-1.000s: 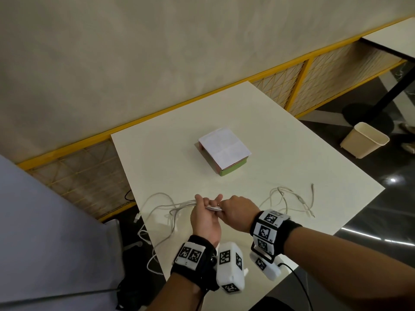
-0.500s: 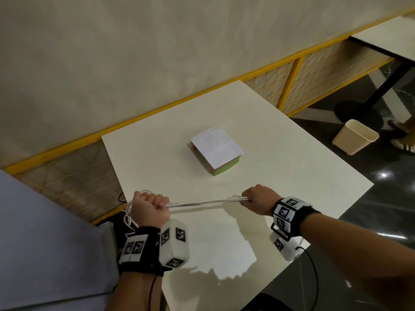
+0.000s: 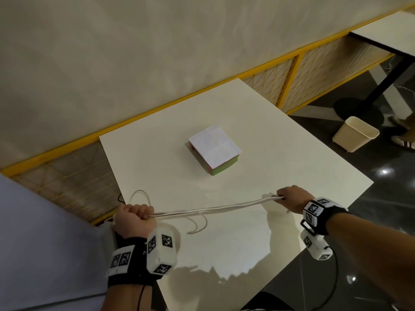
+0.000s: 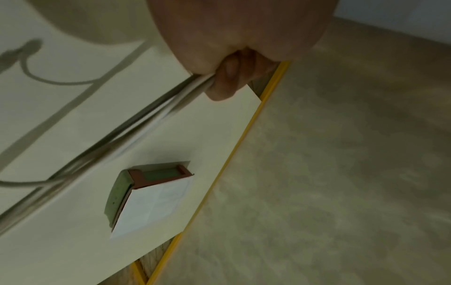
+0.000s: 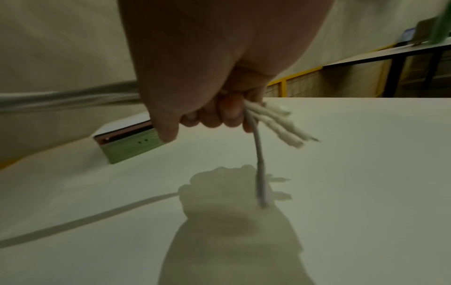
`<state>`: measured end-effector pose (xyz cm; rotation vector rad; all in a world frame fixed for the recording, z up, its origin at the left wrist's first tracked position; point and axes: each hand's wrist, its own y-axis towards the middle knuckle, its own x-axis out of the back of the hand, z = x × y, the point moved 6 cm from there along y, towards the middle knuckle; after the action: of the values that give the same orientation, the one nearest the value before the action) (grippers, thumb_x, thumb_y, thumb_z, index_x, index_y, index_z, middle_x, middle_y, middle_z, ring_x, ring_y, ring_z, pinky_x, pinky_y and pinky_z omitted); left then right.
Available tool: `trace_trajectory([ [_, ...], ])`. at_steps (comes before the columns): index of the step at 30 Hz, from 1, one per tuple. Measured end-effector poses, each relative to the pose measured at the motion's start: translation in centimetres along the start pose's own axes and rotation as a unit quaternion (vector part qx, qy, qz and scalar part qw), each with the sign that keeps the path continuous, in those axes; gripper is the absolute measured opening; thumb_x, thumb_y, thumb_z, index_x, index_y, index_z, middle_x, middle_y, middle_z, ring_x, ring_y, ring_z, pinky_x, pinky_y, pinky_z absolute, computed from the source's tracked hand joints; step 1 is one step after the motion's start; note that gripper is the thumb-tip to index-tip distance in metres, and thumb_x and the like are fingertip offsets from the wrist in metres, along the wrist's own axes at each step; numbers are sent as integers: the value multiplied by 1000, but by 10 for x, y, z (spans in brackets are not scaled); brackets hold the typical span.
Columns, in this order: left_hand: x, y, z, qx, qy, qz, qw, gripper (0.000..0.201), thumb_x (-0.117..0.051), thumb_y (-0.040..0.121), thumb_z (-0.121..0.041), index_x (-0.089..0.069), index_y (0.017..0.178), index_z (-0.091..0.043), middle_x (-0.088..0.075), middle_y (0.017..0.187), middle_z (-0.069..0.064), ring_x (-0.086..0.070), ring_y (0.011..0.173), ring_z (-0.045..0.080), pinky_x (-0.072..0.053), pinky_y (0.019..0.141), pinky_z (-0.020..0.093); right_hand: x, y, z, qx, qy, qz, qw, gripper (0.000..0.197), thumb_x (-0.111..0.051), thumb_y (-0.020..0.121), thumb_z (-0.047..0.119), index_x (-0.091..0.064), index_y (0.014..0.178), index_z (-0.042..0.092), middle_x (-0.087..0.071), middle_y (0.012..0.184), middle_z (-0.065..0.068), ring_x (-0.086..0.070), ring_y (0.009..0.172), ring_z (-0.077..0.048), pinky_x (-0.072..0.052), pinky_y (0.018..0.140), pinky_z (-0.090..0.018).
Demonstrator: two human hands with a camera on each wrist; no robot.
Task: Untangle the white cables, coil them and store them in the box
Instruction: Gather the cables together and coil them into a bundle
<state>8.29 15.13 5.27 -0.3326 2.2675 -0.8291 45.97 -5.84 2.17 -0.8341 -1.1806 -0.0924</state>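
A bundle of white cables (image 3: 215, 208) stretches in the air between my two fists above the near part of the table. My left hand (image 3: 135, 217) grips one end at the table's left edge, with a loop (image 3: 139, 195) rising behind it and a slack loop (image 3: 198, 225) drooping below. My right hand (image 3: 289, 198) grips the other end; in the right wrist view several plug ends (image 5: 280, 123) stick out past the fingers (image 5: 229, 113). The green box (image 3: 214, 150) with a white paper lid sits closed at mid-table. The left wrist view shows the cables (image 4: 136, 125) leaving my fist and the box (image 4: 146, 196).
The white table (image 3: 292, 176) stands against a yellow-framed mesh rail (image 3: 287, 81) and a beige wall. A cream waste bin (image 3: 354, 133) stands on the dark floor to the right, beside another table's black leg (image 3: 386, 81). A person's shoes (image 3: 402, 140) show at the far right.
My hands, together a second ago, have pulled apart, left hand leftward and right hand rightward. The loose cables that lay on the table are now drawn into one stretched bundle.
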Motion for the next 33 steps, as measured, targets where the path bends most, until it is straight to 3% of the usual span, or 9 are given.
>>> trace_trajectory([
  [2, 4, 3, -4, -6, -9, 0, 1000, 25, -41, 59, -12, -20, 47, -20, -17, 35, -7, -17, 28, 11, -15, 37, 16, -1, -1, -21, -20, 7, -3, 1000, 40, -49, 92, 40, -36, 57, 26, -49, 67, 0, -55, 79, -29, -33, 64, -28],
  [7, 14, 9, -4, 11, -7, -5, 1000, 43, -30, 79, -7, -21, 39, -20, -16, 36, -7, -17, 29, 11, -16, 37, 16, -10, -6, -47, -31, 28, 4, 999, 42, -47, 93, 41, -35, 57, 23, -43, 58, 5, -48, 70, -25, -29, 51, -29],
  [10, 12, 2, 7, 7, -6, -1, 1000, 30, -37, 61, -7, -22, 39, -21, -16, 36, -7, -16, 29, 11, -15, 36, 17, -15, -5, -52, -38, 28, -2, 999, 41, -49, 93, 39, -36, 58, 23, -43, 59, 5, -49, 71, -25, -30, 52, -28],
  [14, 10, -1, 15, 24, 2, -3, 1000, 47, -27, 86, -9, -21, 41, -20, -16, 36, -6, -16, 29, 11, -16, 36, 17, -18, -5, -61, -58, 33, 19, 998, 32, -58, 87, 36, -40, 64, 23, -49, 68, 2, -51, 77, -25, -34, 59, -30],
  [17, 7, -4, 20, 34, 5, -2, 999, 55, -26, 88, -10, -23, 34, -21, -16, 36, -6, -16, 29, 12, -16, 36, 17, -20, -5, -62, -61, 34, 35, 997, 20, -68, 79, 35, -53, 83, 24, -60, 91, -3, -52, 84, -21, -40, 71, -29],
  [19, 7, -7, 24, 40, 1, -7, 999, 54, -27, 87, -10, -23, 34, -21, -16, 37, -6, -16, 30, 12, -17, 36, 17, -21, -7, -62, -62, 42, 39, 996, 44, -75, 71, 39, -57, 109, 26, -62, 112, 0, -55, 96, -18, -42, 86, -30],
  [22, 6, -14, 30, 41, 4, -16, 999, 50, -28, 87, -10, -21, 39, -20, -15, 38, -5, -15, 31, 13, -17, 36, 18, -18, -15, -52, -43, -8, 64, 997, 85, -77, 59, 51, -38, 134, 39, -50, 134, 7, -43, 126, -19, -29, 106, -42],
  [27, -1, -24, 42, 52, 15, -7, 998, 38, -28, 92, -14, -15, 56, -21, -15, 37, -6, -15, 30, 11, -16, 33, 20, 29, -28, 32, 100, 4, 45, 994, 90, -68, 68, 61, -24, 143, 37, -33, 150, 2, -28, 138, -22, -21, 114, -43],
  [33, -17, -43, 55, 54, 15, 7, 998, 42, -32, 96, -20, -19, 57, -21, -16, 38, -6, -15, 30, 10, -18, 33, 16, 41, -78, 211, 346, 40, 81, 934, 91, -69, 79, 42, -14, 148, 18, -28, 152, -10, -29, 137, -25, -22, 115, -35],
])
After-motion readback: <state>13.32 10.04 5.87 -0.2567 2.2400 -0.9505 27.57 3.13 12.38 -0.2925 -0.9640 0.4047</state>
